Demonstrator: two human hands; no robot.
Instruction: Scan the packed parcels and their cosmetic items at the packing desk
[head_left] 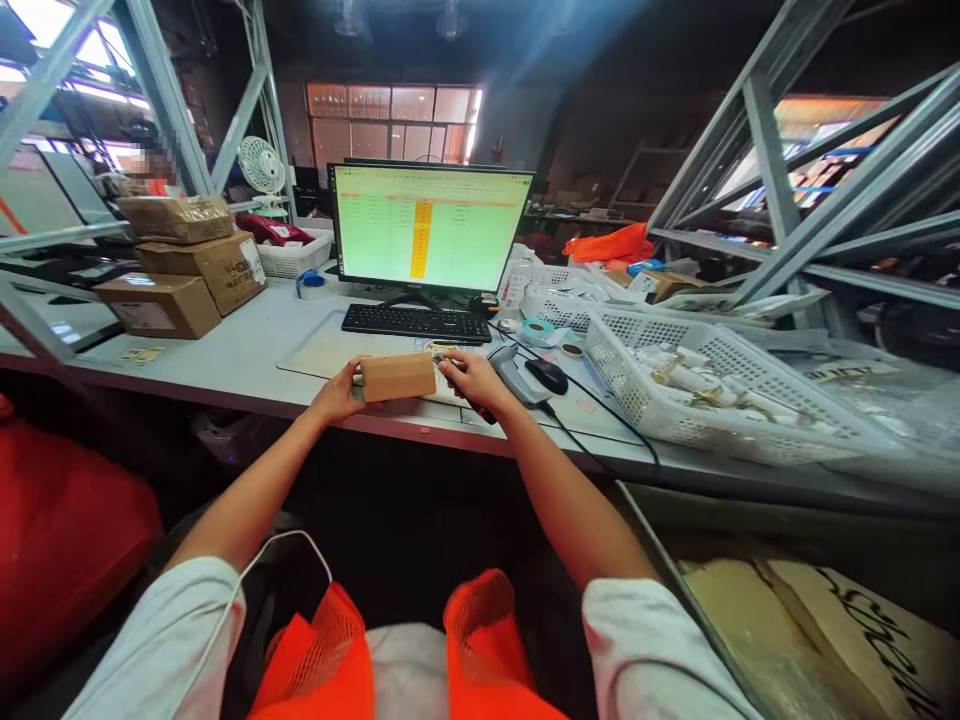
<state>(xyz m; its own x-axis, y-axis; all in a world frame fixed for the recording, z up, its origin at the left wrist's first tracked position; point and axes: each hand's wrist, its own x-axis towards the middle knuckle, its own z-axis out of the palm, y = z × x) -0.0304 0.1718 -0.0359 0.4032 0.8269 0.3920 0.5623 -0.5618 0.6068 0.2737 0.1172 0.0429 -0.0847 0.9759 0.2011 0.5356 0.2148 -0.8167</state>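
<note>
Fingers (349, 377) of left hand (335, 398): curled onto one end of one oblong cardboard box (399, 378), above front edge of desk (247, 350). Right hand (472, 380): closed around one slim black tool (482, 409), tip at box's other end. Left: three cardboard cartons (202, 268); near right: one perforated plastic basket (645, 405).

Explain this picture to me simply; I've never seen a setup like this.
No robot here: one head-worn camera looks forward and down. The wearer's bare left hand holds one end of a small cardboard box; the bare right hand grips a dark-handled tool at the other end, type unclear. On the white table stand a monitor and keyboard, with what looks like a grey scanner and a black mouse to the right, then a white basket of small items. Cardboard boxes are stacked at left.
</note>
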